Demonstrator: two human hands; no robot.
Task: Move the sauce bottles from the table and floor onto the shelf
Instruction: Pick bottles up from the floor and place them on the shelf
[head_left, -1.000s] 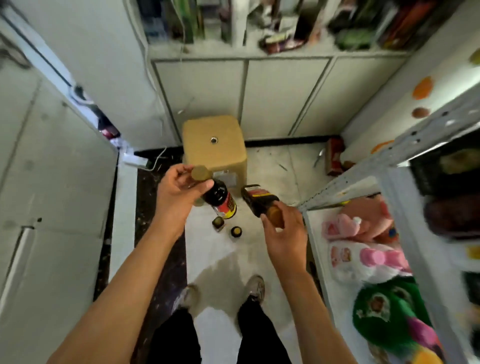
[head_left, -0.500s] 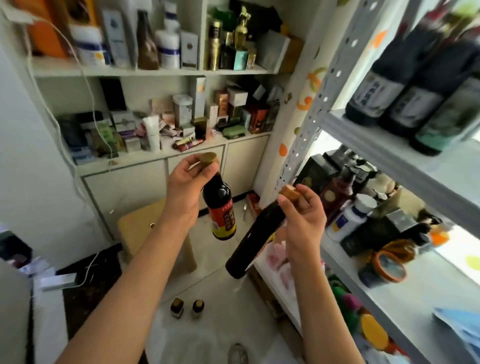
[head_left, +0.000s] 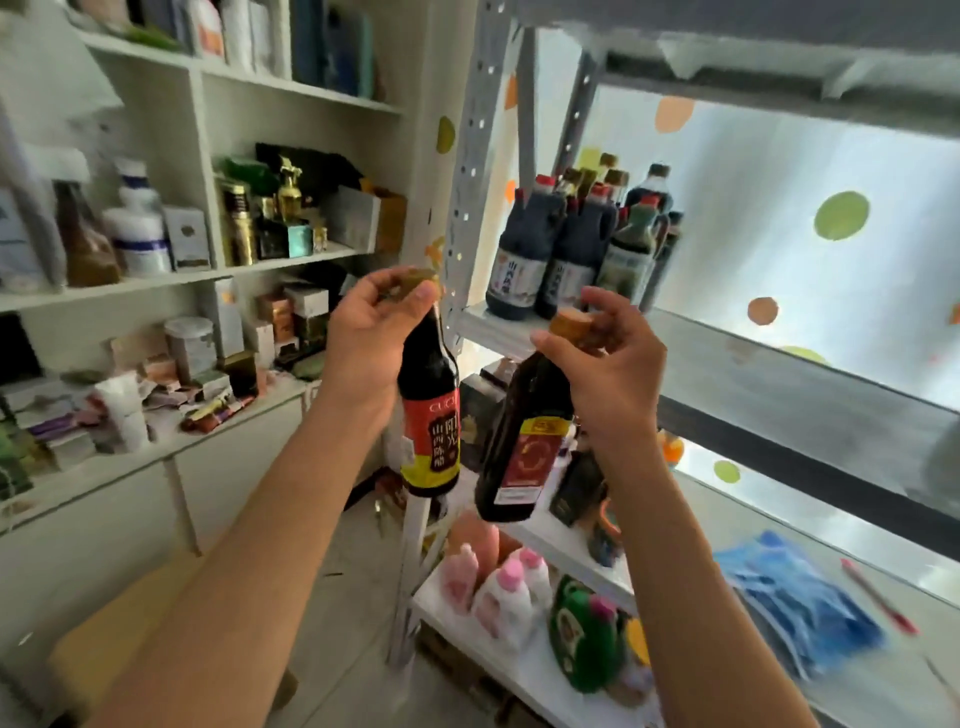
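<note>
My left hand (head_left: 371, 338) grips the capped neck of a dark sauce bottle with a red and yellow label (head_left: 429, 415), which hangs upright. My right hand (head_left: 605, 364) pinches the gold-capped neck of a second dark bottle with a red label (head_left: 522, 441), tilted slightly to the left. Both bottles hang in the air in front of the grey metal shelf (head_left: 779, 364). Several dark sauce bottles (head_left: 566, 249) stand at the left end of that shelf board. The rest of the board to the right is bare.
A perforated shelf post (head_left: 467, 182) stands just behind my left hand. Lower shelf levels hold pink and white bottles (head_left: 498, 587), a green jug (head_left: 582, 634), a blue packet (head_left: 795, 603) and a red pen. White wall shelves (head_left: 156, 280) at left are crowded with boxes. A tan stool (head_left: 104, 649) stands below.
The view has risen from the floor to the shelf. Both hands have lifted their bottles up to the level of the shelf board, and the right bottle has swung closer to upright.
</note>
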